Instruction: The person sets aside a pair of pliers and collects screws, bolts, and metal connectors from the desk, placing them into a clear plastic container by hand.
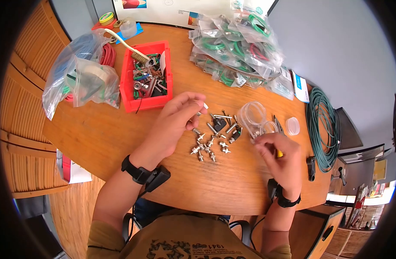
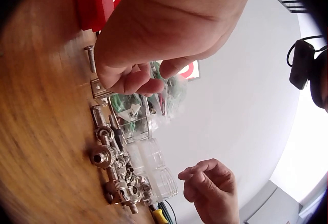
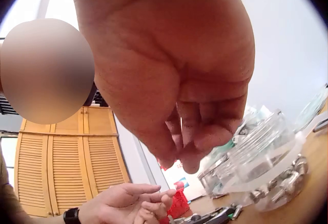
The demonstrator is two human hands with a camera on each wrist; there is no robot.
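Note:
My left hand (image 1: pixel 180 116) is over the table, left of a loose heap of metal connectors (image 1: pixel 208 146). A small silvery-white piece (image 1: pixel 205 105) shows at its fingertips; its kind is hidden by the fingers. In the left wrist view the bent fingers (image 2: pixel 133 80) are close over a square metal fitting (image 2: pixel 100 88). My right hand (image 1: pixel 280 155) is at the near side of clear round plastic containers (image 1: pixel 252 113), overlapping them in the head view. Its fingers are loosely bent, thumb near the index finger, with nothing visible between them. Pliers with yellow grips (image 1: pixel 280 153) are partly behind this hand.
A red bin (image 1: pixel 125 86) of mixed parts, with a brush (image 1: pixel 139 56) across it, stands behind my left hand. Bagged cables (image 1: pixel 236 47) are piled at the back. A round clear lid (image 1: pixel 292 126) and a green cable coil (image 1: pixel 323 129) lie at right. Plastic bags (image 1: pixel 83 73) sit at left.

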